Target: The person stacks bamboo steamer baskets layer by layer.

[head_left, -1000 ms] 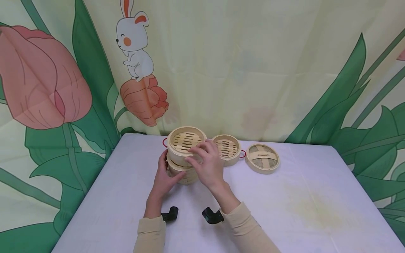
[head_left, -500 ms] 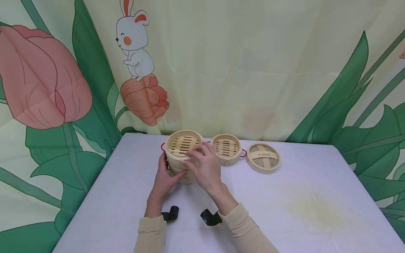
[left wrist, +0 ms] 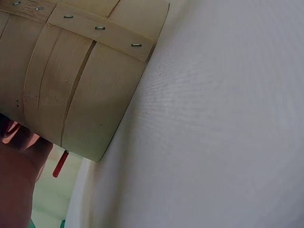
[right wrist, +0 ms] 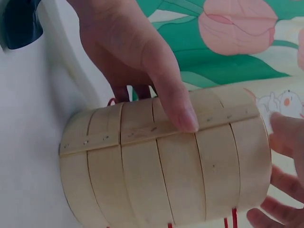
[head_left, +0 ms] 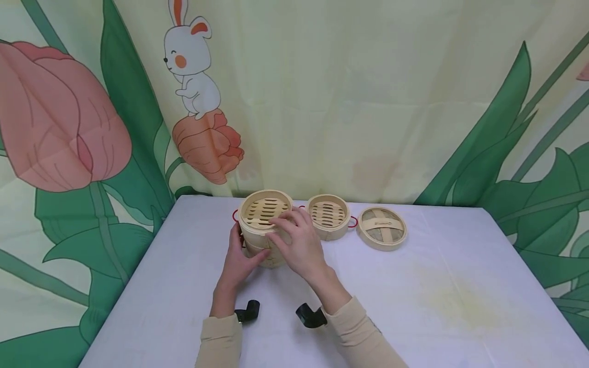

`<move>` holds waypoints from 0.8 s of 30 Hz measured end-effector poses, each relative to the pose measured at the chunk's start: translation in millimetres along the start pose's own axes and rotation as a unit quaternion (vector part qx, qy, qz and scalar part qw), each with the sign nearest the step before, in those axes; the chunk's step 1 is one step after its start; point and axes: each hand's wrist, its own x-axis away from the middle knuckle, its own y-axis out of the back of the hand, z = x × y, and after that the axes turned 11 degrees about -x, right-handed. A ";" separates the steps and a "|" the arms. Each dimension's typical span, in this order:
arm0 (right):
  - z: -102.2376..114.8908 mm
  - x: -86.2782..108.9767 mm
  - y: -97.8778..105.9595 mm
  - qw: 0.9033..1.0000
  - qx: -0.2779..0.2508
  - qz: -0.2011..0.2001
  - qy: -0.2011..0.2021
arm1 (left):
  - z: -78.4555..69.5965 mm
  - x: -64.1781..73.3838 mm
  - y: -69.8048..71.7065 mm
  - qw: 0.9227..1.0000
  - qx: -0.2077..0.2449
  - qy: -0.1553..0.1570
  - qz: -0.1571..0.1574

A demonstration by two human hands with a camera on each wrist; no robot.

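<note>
A stack of round bamboo steamer baskets [head_left: 257,238] stands on the white tablecloth, the top one uncovered with its slatted floor showing. My left hand [head_left: 240,259] grips the stack from the left, thumb across the front, as the right wrist view also shows. At the top basket's near right side is my right hand [head_left: 302,245], with bent fingers and thumb on its upper edge. Stapled seams run along the baskets [right wrist: 161,152] in the right wrist view, where the levels sit flush. A red handle [left wrist: 60,164] sticks out near the bottom in the left wrist view.
Just right of the stack stands another bamboo basket [head_left: 329,217] with red handles. Further right lies a woven bamboo lid [head_left: 382,228] with a strap handle. A printed curtain [head_left: 368,102] hangs behind the table's back edge.
The top basket has come down from a tilted position and now sits level on the one below. My right hand went down with it; my left hand kept its place.
</note>
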 end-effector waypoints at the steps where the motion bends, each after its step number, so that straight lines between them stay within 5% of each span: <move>1: -1.1 0.3 1.5 1.000 -0.011 -0.007 -0.001 | -0.3 -0.1 -0.2 1.000 0.003 0.000 0.000; 7: -12.3 3.0 18.8 0.997 -0.053 -0.054 -0.024 | -0.9 -0.4 -0.1 1.000 0.013 0.000 -0.002; 15: -45.3 7.6 56.5 0.992 -0.046 -0.075 -0.088 | -1.9 -0.4 4.2 0.998 0.040 -0.026 -0.035; 24: -82.7 12.6 84.4 0.986 0.002 -0.009 -0.169 | -16.9 -2.9 11.6 0.997 0.015 -0.049 -0.061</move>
